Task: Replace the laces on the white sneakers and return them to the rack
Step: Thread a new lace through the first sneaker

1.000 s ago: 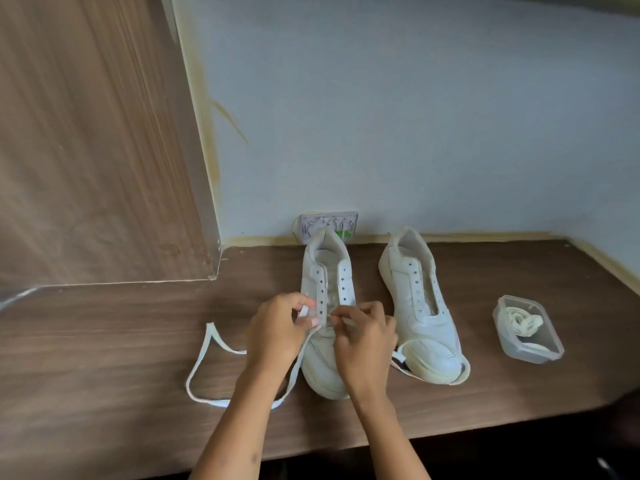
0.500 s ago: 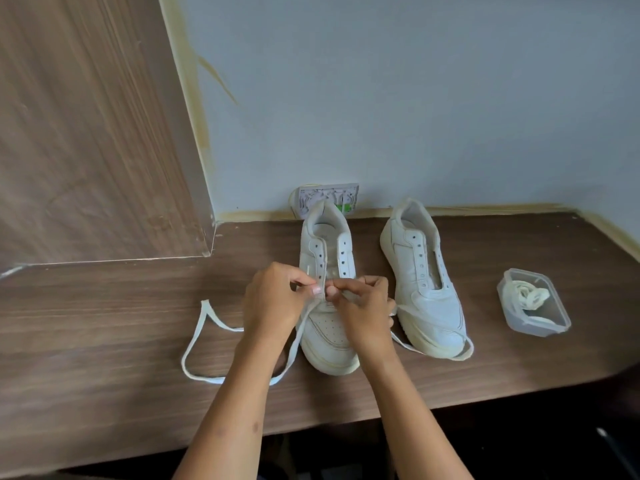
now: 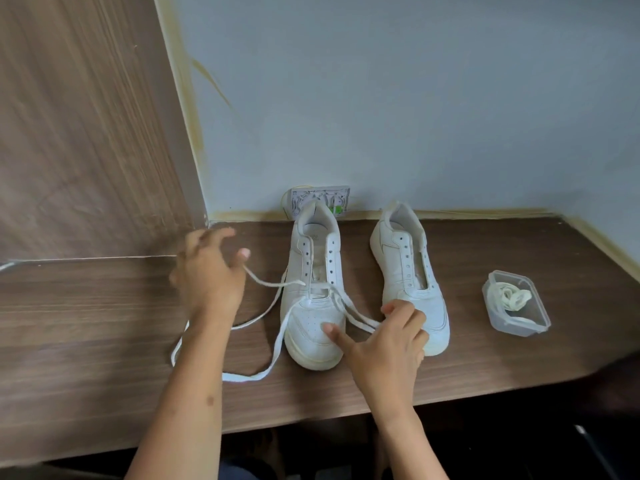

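While lacing stands at its first row, the items on the wooden desk (image 3: pixel 104 341) read as follows:

Left sneaker (image 3: pixel 313 299): white, toe toward the person, heel near the wall socket (image 3: pixel 320 199). A flat white lace (image 3: pixel 273 344) crosses the lowest pair of eyelets as a bar; every eyelet above is bare. Placed square-on, apparently so both eyelet rows can be reached evenly.

Lace ends: one runs left from the bottom eyelet up to the left hand (image 3: pixel 207 275), with slack looping over the desk beside the toe; the other runs right across the toe to the right hand (image 3: pixel 388 341).

Left hand: raised beside the shoe and blurred, thumb and fingers spread; the strand meets it at the thumb, though whether it is pinched cannot be told. Judged to be drawing slack through the eyelet.

Right hand: rests at the toe between the two shoes, fingers curled with the other strand passing under them, thumb extended across the toe cap; probably steadying the shoe against the pull.

Right sneaker (image 3: pixel 410 271): white, unlaced, just beside the first, awaiting its turn.

Clear plastic container (image 3: pixel 516 303): well to the right, holding a coiled lace, likely kept there for the second shoe.

Rack: not in view
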